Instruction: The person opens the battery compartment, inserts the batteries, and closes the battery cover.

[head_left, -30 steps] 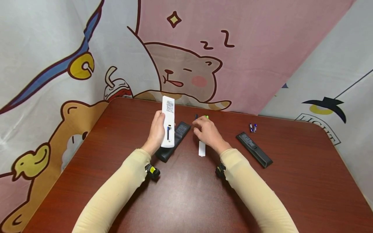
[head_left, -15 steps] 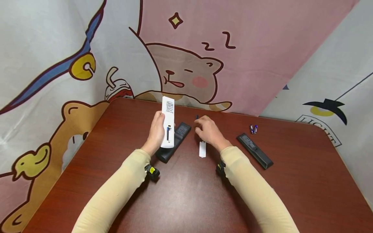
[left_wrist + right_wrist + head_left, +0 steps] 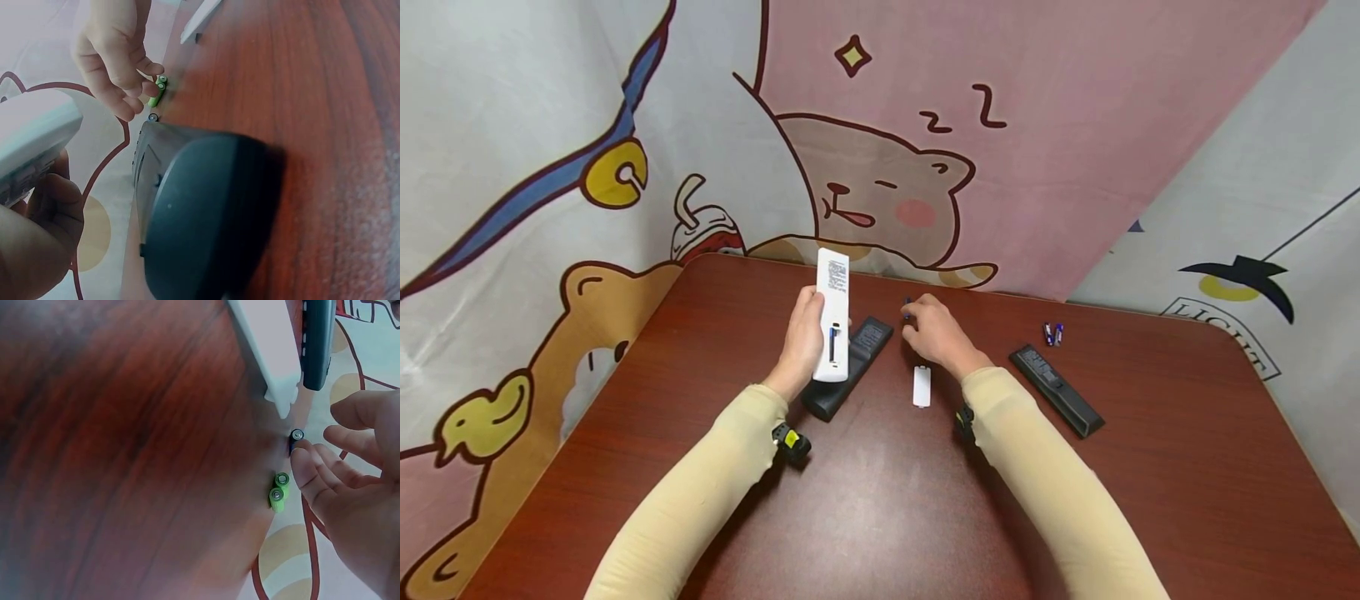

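My left hand point(image 3: 803, 337) grips a white remote control point(image 3: 832, 287), its back turned up. The remote's battery compartment point(image 3: 834, 343) is uncovered, with one dark blue battery inside. Reaching over the table, my right hand point(image 3: 938, 335) has its fingers by a dark blue battery point(image 3: 297, 435) on the wood. Thumb and fingers stand apart in the right wrist view; whether a fingertip touches this battery I cannot tell. Two green batteries point(image 3: 279, 487) lie beside it, hidden behind the right hand in the head view. A white battery cover point(image 3: 922, 387) lies below that hand.
Under the held remote lies a black remote control point(image 3: 868, 337). Another black remote point(image 3: 1056, 390) rests on the right, with two blue-and-silver batteries point(image 3: 1053, 334) behind it. A printed cloth point(image 3: 1037, 167) hangs along the back edge of the brown table point(image 3: 880, 517).
My right hand has shifted slightly, uncovering more of the white cover, while the green batteries have gone out of sight behind it. The left hand keeps holding the white remote in place.
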`<action>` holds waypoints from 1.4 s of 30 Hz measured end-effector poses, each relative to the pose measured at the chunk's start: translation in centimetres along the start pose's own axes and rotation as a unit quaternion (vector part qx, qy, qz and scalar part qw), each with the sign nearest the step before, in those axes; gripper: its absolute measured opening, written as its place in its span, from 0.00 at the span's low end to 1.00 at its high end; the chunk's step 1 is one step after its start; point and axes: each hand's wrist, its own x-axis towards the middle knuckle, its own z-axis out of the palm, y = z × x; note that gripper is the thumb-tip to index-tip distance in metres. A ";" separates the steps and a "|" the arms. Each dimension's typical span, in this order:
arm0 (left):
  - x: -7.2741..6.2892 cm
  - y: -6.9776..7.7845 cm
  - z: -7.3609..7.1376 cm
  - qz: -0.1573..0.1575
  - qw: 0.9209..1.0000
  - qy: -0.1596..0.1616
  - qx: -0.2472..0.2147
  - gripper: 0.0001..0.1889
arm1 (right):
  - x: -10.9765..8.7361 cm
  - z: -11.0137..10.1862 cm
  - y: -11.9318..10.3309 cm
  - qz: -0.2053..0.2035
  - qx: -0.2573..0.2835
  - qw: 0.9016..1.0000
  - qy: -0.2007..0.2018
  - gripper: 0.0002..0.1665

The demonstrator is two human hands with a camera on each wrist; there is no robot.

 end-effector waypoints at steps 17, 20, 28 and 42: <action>0.0 0.0 -0.1 0.008 1.000 0.004 0.004 0.19 | 1.4 0.2 -0.8 0.055 -0.042 0.996 -0.053 0.26; 0.0 -0.1 -0.1 0.007 1.000 0.003 0.008 0.19 | 1.5 0.2 -1.0 0.062 -0.050 0.995 -0.061 0.27; 0.0 0.0 -0.1 0.004 1.000 0.006 0.005 0.19 | 2.0 0.4 -1.2 0.082 -0.063 0.992 -0.070 0.29; 0.0 -0.1 0.1 0.001 1.000 0.008 -0.001 0.19 | 2.0 0.7 -1.0 0.059 -0.079 0.994 -0.056 0.20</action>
